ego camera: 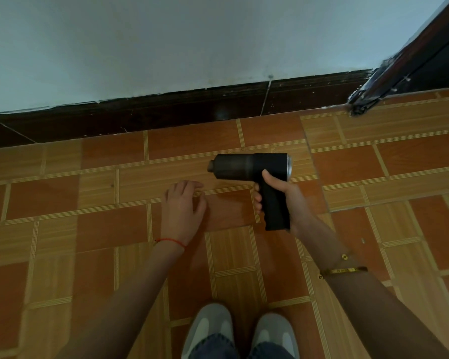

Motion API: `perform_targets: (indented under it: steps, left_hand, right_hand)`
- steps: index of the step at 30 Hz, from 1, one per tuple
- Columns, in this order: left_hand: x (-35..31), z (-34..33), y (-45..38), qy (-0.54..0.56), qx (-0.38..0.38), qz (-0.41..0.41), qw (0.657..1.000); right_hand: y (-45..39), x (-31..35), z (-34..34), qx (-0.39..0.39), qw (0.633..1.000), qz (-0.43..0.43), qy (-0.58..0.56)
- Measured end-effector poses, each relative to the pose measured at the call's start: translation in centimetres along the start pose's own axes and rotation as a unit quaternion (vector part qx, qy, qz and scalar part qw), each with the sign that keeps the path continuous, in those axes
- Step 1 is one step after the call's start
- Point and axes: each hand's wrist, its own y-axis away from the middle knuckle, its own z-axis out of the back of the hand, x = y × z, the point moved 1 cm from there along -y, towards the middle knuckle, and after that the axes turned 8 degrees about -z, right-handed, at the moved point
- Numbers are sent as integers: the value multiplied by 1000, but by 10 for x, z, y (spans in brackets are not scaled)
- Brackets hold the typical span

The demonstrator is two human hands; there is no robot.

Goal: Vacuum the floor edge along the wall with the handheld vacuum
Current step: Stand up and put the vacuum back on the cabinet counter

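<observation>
Black handheld vacuum (252, 167) in right hand (287, 198)

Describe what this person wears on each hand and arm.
Both forearms are bare, with no sleeves in view. The left hand has a thin red string bracelet around its wrist. The right hand has two gold pieces at its wrist: a fine chain with a small charm and, further up the arm, a flat gold bangle. No gloves or rings show.

One handheld vacuum (252, 167), two hands (left hand (183, 211), right hand (288, 200)), two grey shoes (210, 330), one red string bracelet (170, 240) and two gold bracelets (344, 270) are counted.
</observation>
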Motion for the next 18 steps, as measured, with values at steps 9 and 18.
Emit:
perform_targets:
  steps: [9, 18]
  left_hand:
    - [-14, 44, -16, -43, 35, -19, 998]
    - [-128, 244, -12, 7, 54, 13, 998]
  right_hand:
    - [22, 21, -21, -24, 999, 6, 36]
    - [188, 123, -107, -21, 996, -19, 87]
